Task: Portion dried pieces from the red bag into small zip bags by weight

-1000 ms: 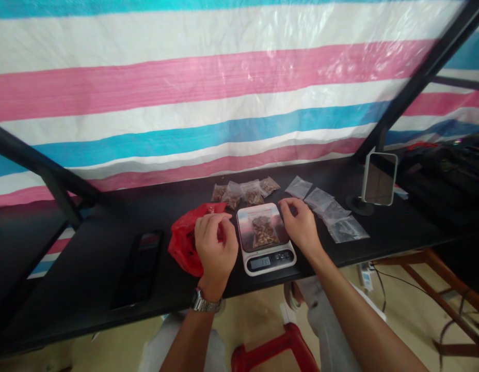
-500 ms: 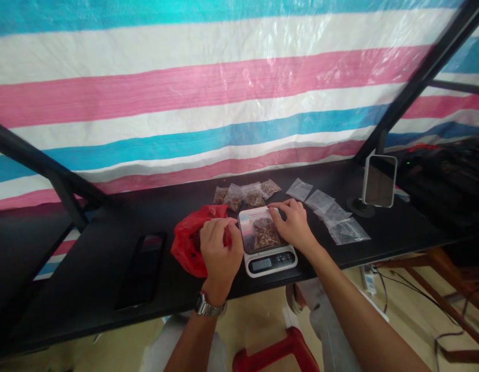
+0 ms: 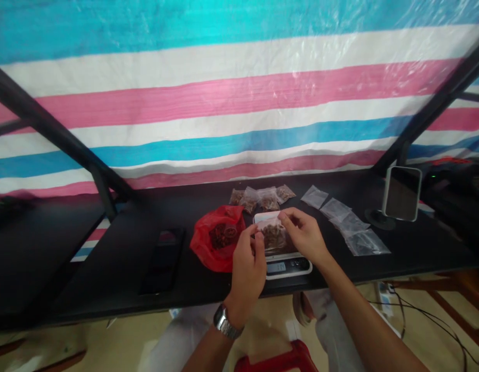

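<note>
A small clear zip bag (image 3: pixel 273 235) with brown dried pieces in it is over the plate of a white kitchen scale (image 3: pixel 289 266); I cannot tell whether it still touches the plate. My right hand (image 3: pixel 304 233) pinches the bag's top right corner. At the bag's left edge, my left hand (image 3: pixel 250 261) is closed, thumb and forefinger on the plastic. Just left of that hand sits an open red plastic bag (image 3: pixel 203 243), with dark brown dried pieces (image 3: pixel 224 235) inside. The scale's display is lit, its digits blurred.
Behind the scale lie several filled zip bags (image 3: pixel 268 198). Several flat, unfilled zip bags (image 3: pixel 350 223) spread to the right, near a phone on a stand (image 3: pixel 402 194). A dark phone-like slab (image 3: pixel 162 261) lies left on the black table (image 3: pixel 111 268). Striped sheeting (image 3: pixel 239 111) hangs behind.
My left hand has moved from beside the red bag to the zip bag's left edge. My right hand now pinches the bag's top corner. The view has shifted left.
</note>
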Demonstrator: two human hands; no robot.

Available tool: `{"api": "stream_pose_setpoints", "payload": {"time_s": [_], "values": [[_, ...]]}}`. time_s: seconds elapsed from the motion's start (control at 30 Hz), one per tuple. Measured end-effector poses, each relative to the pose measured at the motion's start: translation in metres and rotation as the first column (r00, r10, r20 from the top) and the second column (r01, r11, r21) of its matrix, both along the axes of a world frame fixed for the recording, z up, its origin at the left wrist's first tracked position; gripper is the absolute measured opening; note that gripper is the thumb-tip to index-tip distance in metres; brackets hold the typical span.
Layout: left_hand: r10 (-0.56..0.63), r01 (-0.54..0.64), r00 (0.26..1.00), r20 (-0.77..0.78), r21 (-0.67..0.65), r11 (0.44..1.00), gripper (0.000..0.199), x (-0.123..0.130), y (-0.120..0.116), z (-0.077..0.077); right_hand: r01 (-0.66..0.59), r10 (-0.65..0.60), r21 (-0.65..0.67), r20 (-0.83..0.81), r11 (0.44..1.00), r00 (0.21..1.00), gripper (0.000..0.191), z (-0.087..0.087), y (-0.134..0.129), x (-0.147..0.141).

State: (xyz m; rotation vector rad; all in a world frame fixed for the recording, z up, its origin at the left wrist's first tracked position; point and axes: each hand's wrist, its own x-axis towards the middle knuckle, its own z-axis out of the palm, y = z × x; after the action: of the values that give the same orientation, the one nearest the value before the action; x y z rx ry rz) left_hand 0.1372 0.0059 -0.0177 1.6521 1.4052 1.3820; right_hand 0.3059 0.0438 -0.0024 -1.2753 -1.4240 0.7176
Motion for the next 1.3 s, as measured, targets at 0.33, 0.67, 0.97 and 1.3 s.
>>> {"api": "stream_pose_setpoints", "payload": {"time_s": [0.33, 0.67, 0.97, 1.3], "values": [[0.201, 0.086, 0.702, 0.684, -0.361, 0.929, 0.034, 0.004, -0.024, 0.009, -0.161, 0.155, -0.068, -0.079, 0.985, 0.985, 0.024, 0.03, 0.009, -0.055], [0.402, 0.162, 0.23, 0.886, -0.442, 0.882, 0.038, -0.007, -0.018, 0.01, -0.453, 0.484, -0.172, 0.259, 0.875, 0.836, 0.02, 0.043, 0.036, -0.088], [0.366, 0.238, 0.254, 0.895, -0.424, 0.874, 0.031, -0.012, -0.021, 0.018, -0.42, 0.454, -0.183, 0.238, 0.889, 0.859, 0.019, 0.031, 0.04, -0.093], [0.354, 0.225, 0.25, 0.901, -0.409, 0.884, 0.032, -0.01, -0.018, 0.02, -0.389, 0.423, -0.193, 0.191, 0.901, 0.886, 0.022, 0.03, 0.037, -0.098]]}}
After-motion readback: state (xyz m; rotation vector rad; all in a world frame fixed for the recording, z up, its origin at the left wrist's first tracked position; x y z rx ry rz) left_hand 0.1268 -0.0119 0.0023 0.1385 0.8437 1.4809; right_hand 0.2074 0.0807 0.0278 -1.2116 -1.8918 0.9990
